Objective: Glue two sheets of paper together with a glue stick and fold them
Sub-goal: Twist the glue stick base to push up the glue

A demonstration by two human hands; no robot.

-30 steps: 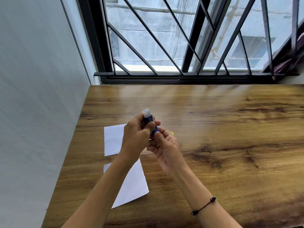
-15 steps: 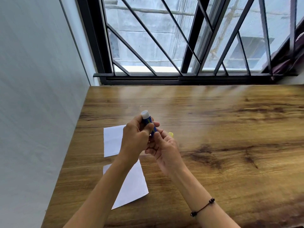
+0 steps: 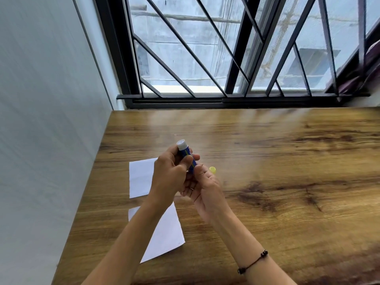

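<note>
My left hand [image 3: 170, 173] grips a blue glue stick [image 3: 186, 155] upright above the table, its white glue end pointing up and away from me. My right hand [image 3: 203, 188] sits just below it, palm up, with its fingertips pinching the stick's lower end. A small yellow cap [image 3: 212, 169] shows right behind my right fingers; whether it is held or lies on the table I cannot tell. Two white paper sheets lie flat under my arms: a far sheet [image 3: 139, 177] and a near sheet [image 3: 166, 233], both partly hidden by my left forearm.
The wooden table [image 3: 287, 182] reaches to a grey wall [image 3: 41, 140] on the left and a barred window [image 3: 226, 58] at the back. A black bead bracelet [image 3: 253, 262] is on my right wrist.
Both hands stay together on the glue stick and have shifted only slightly. The paper sheets have not moved.
</note>
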